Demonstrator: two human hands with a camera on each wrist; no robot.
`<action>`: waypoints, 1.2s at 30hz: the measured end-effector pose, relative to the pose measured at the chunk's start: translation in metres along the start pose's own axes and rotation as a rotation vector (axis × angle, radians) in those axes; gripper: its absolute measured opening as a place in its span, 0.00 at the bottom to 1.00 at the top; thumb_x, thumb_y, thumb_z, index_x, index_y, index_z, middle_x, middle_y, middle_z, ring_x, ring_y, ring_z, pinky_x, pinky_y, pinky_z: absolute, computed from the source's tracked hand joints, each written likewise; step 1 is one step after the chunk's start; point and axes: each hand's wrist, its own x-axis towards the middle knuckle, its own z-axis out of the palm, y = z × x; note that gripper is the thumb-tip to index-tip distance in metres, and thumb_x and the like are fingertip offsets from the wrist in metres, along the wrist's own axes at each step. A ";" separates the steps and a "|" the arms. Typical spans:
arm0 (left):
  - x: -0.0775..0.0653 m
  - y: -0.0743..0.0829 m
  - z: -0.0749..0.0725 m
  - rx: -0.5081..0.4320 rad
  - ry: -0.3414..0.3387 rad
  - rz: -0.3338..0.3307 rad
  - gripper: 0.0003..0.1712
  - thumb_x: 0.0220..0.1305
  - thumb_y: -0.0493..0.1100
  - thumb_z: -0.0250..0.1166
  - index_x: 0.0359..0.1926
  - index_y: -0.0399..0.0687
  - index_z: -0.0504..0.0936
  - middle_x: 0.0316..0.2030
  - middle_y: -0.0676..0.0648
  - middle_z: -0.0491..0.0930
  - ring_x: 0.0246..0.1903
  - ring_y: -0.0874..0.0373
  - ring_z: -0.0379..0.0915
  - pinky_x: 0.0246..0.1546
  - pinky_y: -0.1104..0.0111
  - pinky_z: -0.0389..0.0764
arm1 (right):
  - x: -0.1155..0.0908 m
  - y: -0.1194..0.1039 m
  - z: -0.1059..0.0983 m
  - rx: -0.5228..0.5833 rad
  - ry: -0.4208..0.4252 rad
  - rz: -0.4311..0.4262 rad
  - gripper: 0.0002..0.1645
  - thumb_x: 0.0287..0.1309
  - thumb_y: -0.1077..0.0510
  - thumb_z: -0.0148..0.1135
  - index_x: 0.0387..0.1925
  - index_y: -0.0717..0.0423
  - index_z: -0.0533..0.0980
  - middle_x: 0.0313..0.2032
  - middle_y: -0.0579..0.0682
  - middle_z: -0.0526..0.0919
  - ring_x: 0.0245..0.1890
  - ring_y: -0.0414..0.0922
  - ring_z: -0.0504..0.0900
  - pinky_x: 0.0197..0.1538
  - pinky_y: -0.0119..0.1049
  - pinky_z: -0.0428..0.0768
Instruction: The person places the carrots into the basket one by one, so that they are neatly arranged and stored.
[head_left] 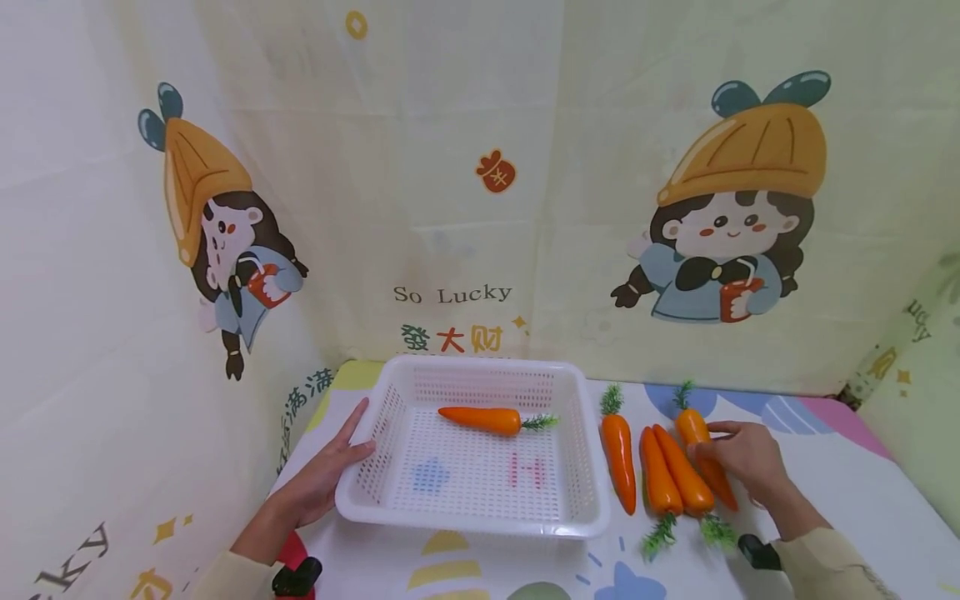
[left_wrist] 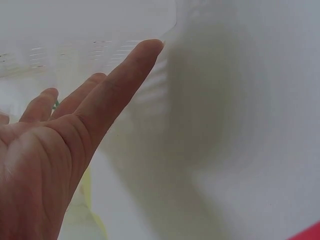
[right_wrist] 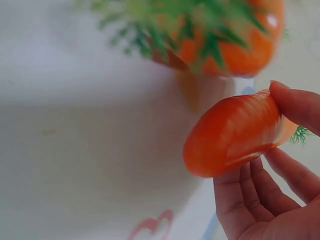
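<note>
My right hand (head_left: 750,458) pinches an orange toy carrot (head_left: 692,427) between thumb and fingers; its green top points away from me in the head view. In the right wrist view the tip end of this carrot (right_wrist: 230,135) faces the camera, close over the table. Two carrots (head_left: 662,475) lie side by side just left of it, tops toward me, and a single carrot (head_left: 618,458) lies beside the basket. My left hand (head_left: 326,471), fingers straight, rests against the left side of the white plastic basket (head_left: 472,527). Inside the basket lies one carrot (head_left: 480,419), its top to the right.
A patterned cloth wall (head_left: 450,208) rises behind the table and along both sides. The white table cover (head_left: 825,492) carries coloured prints and extends to the right of the carrots.
</note>
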 end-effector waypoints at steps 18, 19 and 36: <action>-0.002 -0.003 0.003 0.024 0.010 0.018 0.47 0.80 0.54 0.54 0.80 0.90 0.31 0.84 0.44 0.45 0.72 0.38 0.69 0.63 0.48 0.82 | -0.010 -0.025 -0.018 0.045 -0.036 -0.017 0.47 0.59 0.44 0.75 0.68 0.71 0.70 0.61 0.74 0.77 0.45 0.54 0.83 0.44 0.40 0.89; -0.002 -0.003 0.003 0.028 0.011 0.022 0.47 0.80 0.54 0.54 0.80 0.90 0.31 0.84 0.44 0.45 0.72 0.38 0.69 0.63 0.49 0.82 | -0.011 -0.027 -0.018 0.047 -0.040 -0.018 0.47 0.59 0.44 0.75 0.68 0.71 0.70 0.61 0.74 0.77 0.45 0.54 0.83 0.44 0.40 0.89; -0.001 -0.002 0.001 0.032 0.014 0.016 0.48 0.80 0.53 0.55 0.80 0.90 0.31 0.83 0.44 0.47 0.71 0.39 0.70 0.64 0.49 0.82 | -0.024 -0.060 -0.009 0.084 -0.071 -0.102 0.45 0.58 0.48 0.76 0.68 0.71 0.71 0.63 0.74 0.77 0.47 0.54 0.86 0.45 0.41 0.90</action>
